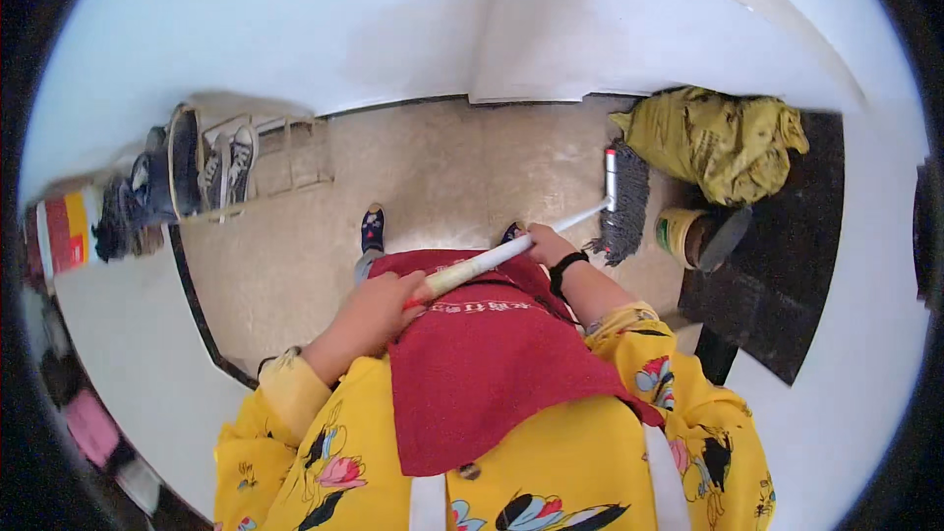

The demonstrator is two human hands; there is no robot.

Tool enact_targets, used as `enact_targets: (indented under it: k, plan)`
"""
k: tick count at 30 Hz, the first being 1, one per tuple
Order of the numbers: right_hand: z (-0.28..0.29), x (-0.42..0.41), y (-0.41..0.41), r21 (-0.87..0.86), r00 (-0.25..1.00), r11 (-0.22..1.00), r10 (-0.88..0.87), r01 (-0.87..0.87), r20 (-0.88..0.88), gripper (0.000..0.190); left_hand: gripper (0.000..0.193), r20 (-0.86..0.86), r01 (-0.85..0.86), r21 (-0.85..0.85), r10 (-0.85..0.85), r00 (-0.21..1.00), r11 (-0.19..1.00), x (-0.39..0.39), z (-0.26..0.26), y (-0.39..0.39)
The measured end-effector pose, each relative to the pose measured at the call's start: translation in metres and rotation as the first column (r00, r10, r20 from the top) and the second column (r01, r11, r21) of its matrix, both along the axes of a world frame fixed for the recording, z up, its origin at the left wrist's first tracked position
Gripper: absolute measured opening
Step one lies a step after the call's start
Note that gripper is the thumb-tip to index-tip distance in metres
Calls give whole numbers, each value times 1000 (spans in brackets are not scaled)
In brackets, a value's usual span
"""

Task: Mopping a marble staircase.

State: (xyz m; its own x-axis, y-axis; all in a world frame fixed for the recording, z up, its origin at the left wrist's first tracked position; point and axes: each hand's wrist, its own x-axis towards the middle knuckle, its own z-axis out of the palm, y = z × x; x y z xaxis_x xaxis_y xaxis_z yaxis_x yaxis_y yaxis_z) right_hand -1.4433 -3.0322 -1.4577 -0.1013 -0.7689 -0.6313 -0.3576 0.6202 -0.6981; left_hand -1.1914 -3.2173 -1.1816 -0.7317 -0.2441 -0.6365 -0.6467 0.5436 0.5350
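Note:
A flat mop with a white pole [487,258] slants across the front of my red apron [487,376]. My left hand [383,302] is closed around the upper end of the pole, near a red tip. Farther down the pole, my right hand [549,245] grips it, with a black band on the wrist. The grey fringed mop head [630,199] lies on the beige floor [435,162] to the right of my feet. A metal bracket [611,177] joins it to the pole.
A full yellow sack [719,140] leans by the wall on the right. Below it stands a tub [682,236] beside a dark mat [767,295]. On the left, a wire rack [291,155] holds sneakers [240,162] and other shoes. A white wall [332,37] runs along the far side.

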Motion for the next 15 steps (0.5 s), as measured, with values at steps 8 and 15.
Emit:
enact_targets:
  k: [8,15]
  plan:
    - [21,199,-164,-245,970,939,231,-242,-76,23,37,90,-135,-95,143,986,986,174,60,-121]
    - [-131,427,-253,505,218,688,-679,520,701,20,37,121,-340,-200,367,922,919,273,135,-151]
